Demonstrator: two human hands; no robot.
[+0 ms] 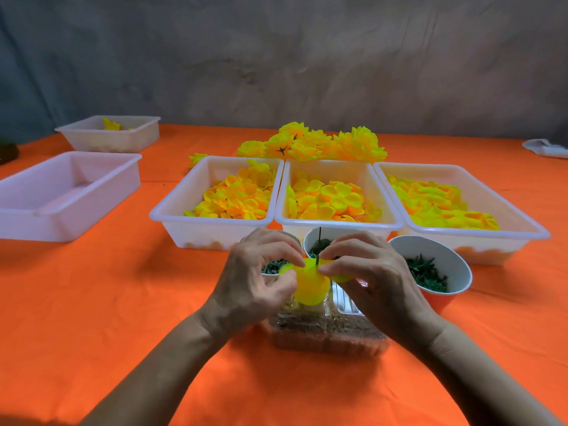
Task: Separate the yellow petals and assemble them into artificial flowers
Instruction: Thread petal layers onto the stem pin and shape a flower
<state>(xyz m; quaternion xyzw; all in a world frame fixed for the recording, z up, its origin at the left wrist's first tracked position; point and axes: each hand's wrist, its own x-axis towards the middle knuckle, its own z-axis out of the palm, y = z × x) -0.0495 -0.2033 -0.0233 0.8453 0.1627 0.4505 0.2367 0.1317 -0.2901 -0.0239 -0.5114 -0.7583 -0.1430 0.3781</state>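
The tabletop (92,302) under its orange cloth carries everything. Toward its left edge sit an empty tray (61,195) and, behind it near the far left corner, a small tray (110,133) with a few yellow pieces inside. Across the middle, three trays of loose petals stand side by side, touching: the left tray (212,229), the middle tray (338,224), the right tray (461,235). Behind them, toward the far edge, lies a heap of flowers (313,142).

Just in front of the trays stand bowls of green parts: the right bowl (436,262), the middle bowl (319,241), and a third mostly hidden behind my left hand (258,278). Nearer me, toward the near edge, is a clear box (325,336).

My hands meet above that box. My left grip is curled, thumb and fingertips pinching the left side of a yellow petal (310,284). My right hand (368,272) pinches its right side. A thin dark stem (319,241) rises through the petal between my fingertips.
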